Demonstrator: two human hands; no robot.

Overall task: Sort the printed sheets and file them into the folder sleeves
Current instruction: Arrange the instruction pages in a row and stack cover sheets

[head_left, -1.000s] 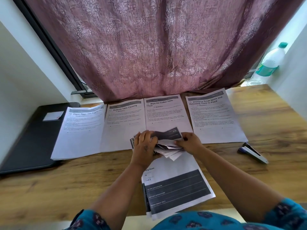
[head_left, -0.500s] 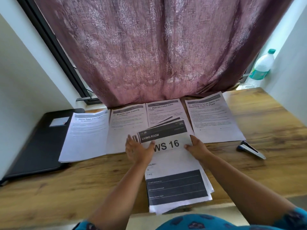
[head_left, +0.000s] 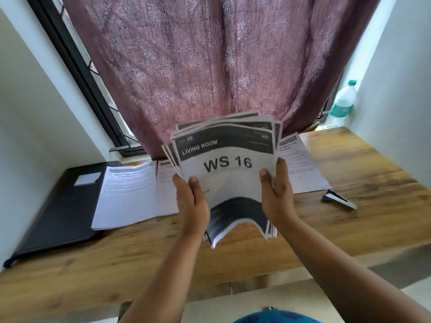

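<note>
- At nine o'clock on your long wooden desk [head_left: 349, 164], the flat black folder [head_left: 60, 210] lies closed beside the wall, probably parked there until the sorting is finished; no sheet is in its sleeves yet, as far as you can see.
- Just right of it, white printed instruction sheets [head_left: 130, 194] lie side by side in a row along the back edge, headings up, which looks like a way of keeping each category readable and separate.
- Your left hand [head_left: 192, 201] grips the left edge of the thick stack of white sheets with black bands [head_left: 227, 164], thumb on the front page and fingers curled behind.
- That stack is raised off the desk at twelve o'clock, top page reading "LIVING ROOM, WS 16", edges fanned and lower end bowed; you seem to hold it upright to square it.
- Your right hand [head_left: 277, 197] clasps the right edge the same way, thumb in front.
- Farther right, at two o'clock, the dark blue and silver stapler [head_left: 339, 201] rests alone, well apart from the papers.
</note>
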